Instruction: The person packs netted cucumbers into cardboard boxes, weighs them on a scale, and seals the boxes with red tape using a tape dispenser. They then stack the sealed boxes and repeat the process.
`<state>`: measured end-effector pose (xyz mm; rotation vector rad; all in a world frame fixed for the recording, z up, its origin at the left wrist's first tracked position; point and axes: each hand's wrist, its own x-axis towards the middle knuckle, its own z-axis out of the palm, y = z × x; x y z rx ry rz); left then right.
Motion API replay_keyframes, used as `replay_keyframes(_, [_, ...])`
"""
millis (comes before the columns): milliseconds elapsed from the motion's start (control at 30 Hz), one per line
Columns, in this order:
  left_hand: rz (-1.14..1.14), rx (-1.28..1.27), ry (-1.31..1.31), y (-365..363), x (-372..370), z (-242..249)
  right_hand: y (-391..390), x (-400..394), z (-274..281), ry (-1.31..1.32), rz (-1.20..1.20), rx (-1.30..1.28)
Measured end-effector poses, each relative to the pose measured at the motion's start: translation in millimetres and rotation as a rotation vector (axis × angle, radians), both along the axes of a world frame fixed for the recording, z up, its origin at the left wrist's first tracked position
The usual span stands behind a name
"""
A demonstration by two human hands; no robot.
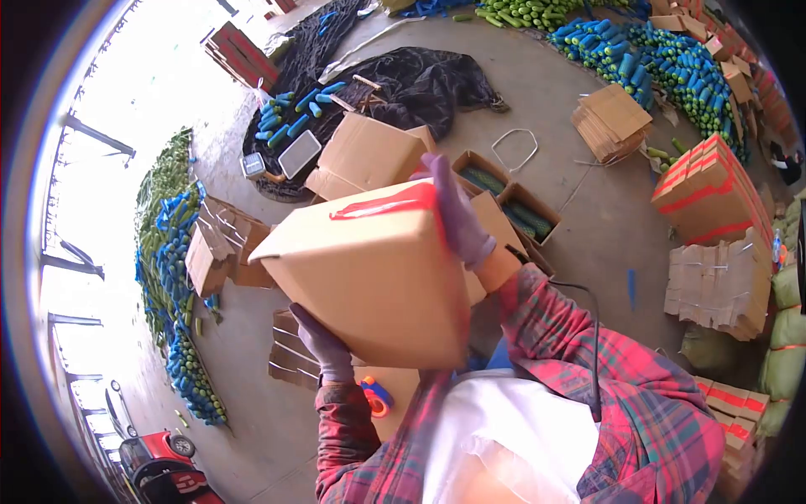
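Between my two gloved hands is a cardboard box (361, 286), tilted, with red tape along its upper edge. My right hand (457, 214), in a purple-grey glove, presses against the box's right end near the tape. My left hand (323, 343), gloved too, supports the lower left side, its fingers partly hidden. Below the box, a blue and orange tape dispenser (377, 396) lies on a cardboard surface (399, 388). Just beyond my right hand, open boxes (529, 214) hold green vegetables. Behind the held box stands another large carton (365, 155).
Flattened cartons (718, 281) and a red-taped box stack (714, 189) stand at right. Blue-wrapped vegetables (684, 76) are heaped at the back right, with another pile (172, 277) at left. A black sheet (420, 80) covers floor at the back. A red vehicle (164, 462) is lower left.
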<state>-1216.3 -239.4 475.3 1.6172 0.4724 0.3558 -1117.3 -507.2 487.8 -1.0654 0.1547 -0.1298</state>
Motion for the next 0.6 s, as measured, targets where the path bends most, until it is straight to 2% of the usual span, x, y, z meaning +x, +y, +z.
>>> replay_keyframes(33, [-0.014,0.026,-0.011,-4.8,-13.5,0.9,-1.4,-8.5,-0.8,-0.068,-0.029,-0.170])
replay_keyframes(100, [-0.035,-0.008,-0.069,-9.7,-32.5,-4.8,-7.6,-27.1,7.1,-0.098,-0.002,-0.265])
replay_keyframes(133, [-0.048,-0.026,-0.098,-8.4,-41.1,-7.9,-11.5,-33.7,14.6,-0.054,0.024,-0.212])
replay_keyframes(167, [-0.085,0.074,-0.079,-2.7,-47.3,-12.8,-14.8,-41.9,20.8,-0.003,0.049,-0.157])
replay_keyframes(267, [-0.543,-1.112,0.066,28.7,-56.4,-2.5,-22.4,-58.6,14.3,0.051,0.026,-0.106])
replay_keyframes(300, [-0.612,-1.193,0.086,37.1,-55.5,0.2,-24.7,-65.2,10.1,0.085,0.022,-0.123])
replay_keyframes(333, [-0.650,-1.171,0.091,40.3,-53.6,1.6,-23.7,-69.2,14.2,0.113,0.019,-0.140])
replay_keyframes(367, [-0.681,-1.115,0.094,41.8,-52.1,2.2,-18.5,-77.1,20.0,0.146,0.067,-0.030])
replay_keyframes(400, [-0.676,-0.980,0.076,38.8,-50.1,0.7,-13.7,-78.1,14.8,0.086,0.150,-0.019])
replay_keyframes(500, [-0.657,-0.592,0.039,17.1,-45.8,-3.9,16.9,-86.2,22.2,0.017,0.191,-0.323])
replay_keyframes(533, [-0.678,-0.513,0.028,7.7,-45.2,-4.2,19.9,-86.5,33.2,0.041,0.317,-0.297])
replay_keyframes(600, [-0.725,-0.410,0.005,-9.2,-45.7,-4.9,34.4,-86.0,41.0,-0.330,0.378,-0.785])
